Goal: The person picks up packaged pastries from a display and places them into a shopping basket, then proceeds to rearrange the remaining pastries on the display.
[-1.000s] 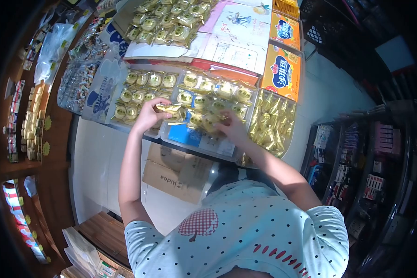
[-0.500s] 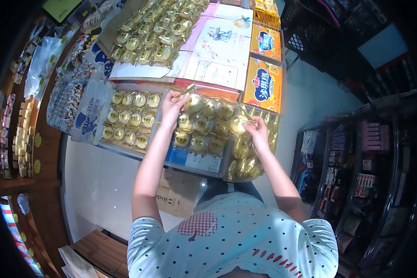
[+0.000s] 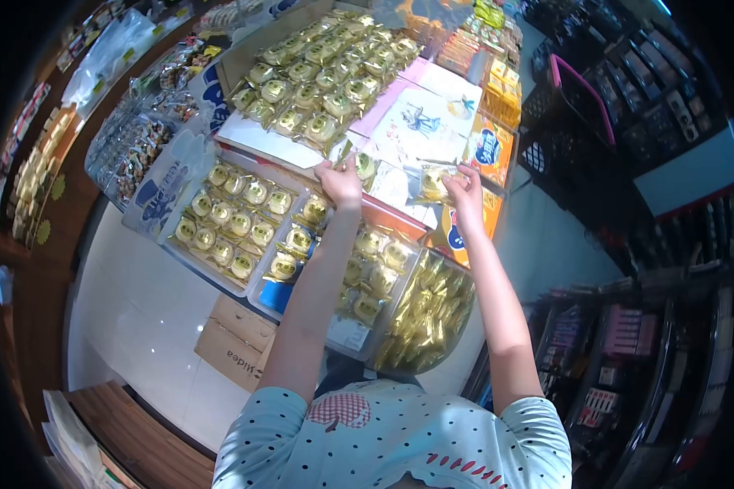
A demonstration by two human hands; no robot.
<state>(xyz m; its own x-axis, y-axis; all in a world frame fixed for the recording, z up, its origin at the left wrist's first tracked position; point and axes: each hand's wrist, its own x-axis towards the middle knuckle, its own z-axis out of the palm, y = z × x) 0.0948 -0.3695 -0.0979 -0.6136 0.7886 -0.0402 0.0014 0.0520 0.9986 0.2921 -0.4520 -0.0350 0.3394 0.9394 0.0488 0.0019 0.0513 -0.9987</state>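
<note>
My left hand (image 3: 340, 182) is closed on the edge of a gold-wrapped round pastry (image 3: 364, 169), beside the front of the stacked pastries (image 3: 322, 77) on the white cardboard. My right hand (image 3: 466, 194) pinches another gold-wrapped pastry (image 3: 435, 183) above the printed white cardboard (image 3: 416, 114). Below my arms are clear plastic bins: one holds rows of wrapped pastries (image 3: 228, 216), and the middle bin has pastries (image 3: 375, 273) partly hidden by my left forearm. A third bin holds gold packets (image 3: 424, 314) lying jumbled.
Orange snack boxes (image 3: 491, 151) line the right edge of the display. A black basket with a pink rim (image 3: 583, 98) stands to the right. Left are bins of small packets (image 3: 143, 151) and wooden shelving (image 3: 20, 269). A brown carton (image 3: 232, 342) sits on the floor.
Both hands have moved forward from above the middle bin to the printed cardboard, each carrying a wrapped pastry. The view has turned, showing more of the back of the display.
</note>
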